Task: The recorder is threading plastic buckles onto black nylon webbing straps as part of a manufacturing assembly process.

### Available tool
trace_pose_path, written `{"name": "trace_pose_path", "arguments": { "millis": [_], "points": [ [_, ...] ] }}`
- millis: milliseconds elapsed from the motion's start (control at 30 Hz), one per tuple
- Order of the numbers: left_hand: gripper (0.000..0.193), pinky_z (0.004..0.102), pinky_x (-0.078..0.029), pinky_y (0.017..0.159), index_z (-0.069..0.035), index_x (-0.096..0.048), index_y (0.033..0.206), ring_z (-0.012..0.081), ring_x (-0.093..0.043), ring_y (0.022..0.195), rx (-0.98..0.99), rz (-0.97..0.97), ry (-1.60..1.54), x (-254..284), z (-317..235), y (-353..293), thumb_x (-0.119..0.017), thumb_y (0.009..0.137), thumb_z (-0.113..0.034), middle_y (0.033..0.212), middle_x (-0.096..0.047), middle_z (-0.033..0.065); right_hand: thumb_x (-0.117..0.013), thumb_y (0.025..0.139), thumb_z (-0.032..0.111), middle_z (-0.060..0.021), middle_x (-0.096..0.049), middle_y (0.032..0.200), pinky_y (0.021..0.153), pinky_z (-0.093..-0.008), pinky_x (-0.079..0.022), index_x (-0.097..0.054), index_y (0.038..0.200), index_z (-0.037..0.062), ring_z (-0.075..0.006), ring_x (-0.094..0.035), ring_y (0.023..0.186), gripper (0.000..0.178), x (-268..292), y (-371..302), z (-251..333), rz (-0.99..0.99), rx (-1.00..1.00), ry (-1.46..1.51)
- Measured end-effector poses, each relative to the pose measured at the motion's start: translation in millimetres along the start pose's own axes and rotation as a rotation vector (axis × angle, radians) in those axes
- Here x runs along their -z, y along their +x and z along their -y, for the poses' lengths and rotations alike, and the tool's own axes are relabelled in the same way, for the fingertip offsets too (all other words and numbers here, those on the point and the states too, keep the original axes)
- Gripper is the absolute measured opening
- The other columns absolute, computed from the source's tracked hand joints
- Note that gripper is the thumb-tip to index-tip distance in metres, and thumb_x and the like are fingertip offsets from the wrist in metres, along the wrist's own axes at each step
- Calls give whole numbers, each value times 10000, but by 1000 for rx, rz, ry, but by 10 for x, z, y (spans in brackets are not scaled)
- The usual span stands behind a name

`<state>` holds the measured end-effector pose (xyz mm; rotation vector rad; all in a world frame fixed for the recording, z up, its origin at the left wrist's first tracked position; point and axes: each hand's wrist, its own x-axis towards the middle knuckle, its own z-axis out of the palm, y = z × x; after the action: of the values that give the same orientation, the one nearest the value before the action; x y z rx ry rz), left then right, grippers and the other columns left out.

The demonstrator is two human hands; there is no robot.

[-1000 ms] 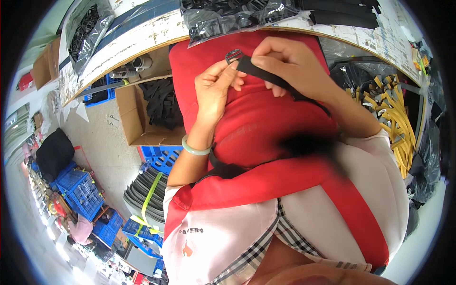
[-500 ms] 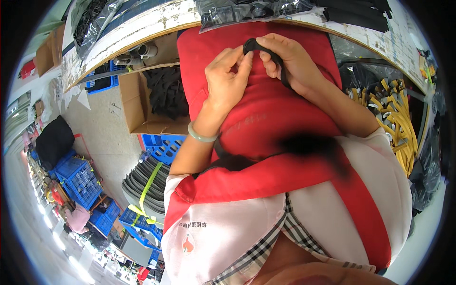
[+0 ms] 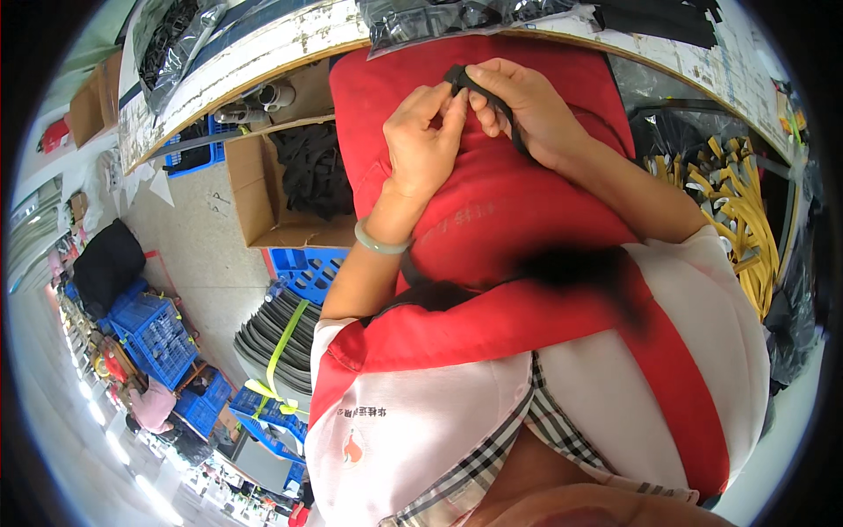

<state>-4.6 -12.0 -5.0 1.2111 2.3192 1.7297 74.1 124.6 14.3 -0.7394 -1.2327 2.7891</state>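
Observation:
A black webbing strap [image 3: 496,99] is held up between my two hands, over the red apron [image 3: 492,193] spread across my lap. My left hand [image 3: 423,133], with a pale bangle on its wrist, pinches the strap's end between thumb and fingers. Beside it, my right hand [image 3: 531,110] is closed around the strap, its thumb lying along the top near the bend. The strap's free length hangs down under the right palm, and the palm hides part of it.
A worktable [image 3: 342,33] edge runs just beyond my hands, with plastic-wrapped black goods [image 3: 457,22] on it. To the left stands a cardboard box [image 3: 255,193] of black straps. Yellow strips [image 3: 751,237] are piled at the right. Blue crates [image 3: 154,329] and a person [image 3: 151,406] are farther left.
The folded end of the strap sits slightly differently between my fingertips. Both hands keep their grip, and the whole view has shifted a little.

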Motion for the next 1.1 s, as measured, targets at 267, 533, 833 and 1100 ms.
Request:
{"name": "trace_pose_path", "arguments": {
  "millis": [267, 533, 833, 1100],
  "points": [
    [126, 266, -520, 687, 29, -680, 974, 191, -648, 731, 561, 24, -694, -1, -10, -43, -644, 865, -24, 797, -682, 109, -594, 933, 242, -26, -637, 869, 662, -216, -479, -588, 1084, 18, -72, -587, 746, 270, 153, 64, 131, 144, -21, -183],
    [166, 250, -549, 729, 85, -666, 986, 154, -664, 756, 828, 14, -995, 31, 93, 54, -645, 876, -38, 879, -696, 128, -633, 884, 119, -24, -612, 963, 764, -209, -448, -645, 980, 10, -100, -558, 874, 146, 67, -19, 76, 89, 822, -798],
    [160, 223, -560, 673, 59, -676, 1002, 128, -657, 726, 614, -61, -754, 2, 24, -8, -664, 860, -13, 868, -695, 107, -637, 885, 152, -6, -569, 673, 451, -183, -422, -568, 1019, 30, -55, -537, 515, 194, 75, -81, 166, -19, 208, -719],
    [170, 215, -551, 692, 44, -676, 1019, 120, -652, 779, 544, -47, -737, 6, 47, -19, -666, 859, -11, 908, -682, 83, -587, 939, 201, 1, -557, 701, 449, -190, -420, -557, 1070, 25, -61, -539, 528, 222, 4, -10, 84, -87, 220, -460]
  ]
}}
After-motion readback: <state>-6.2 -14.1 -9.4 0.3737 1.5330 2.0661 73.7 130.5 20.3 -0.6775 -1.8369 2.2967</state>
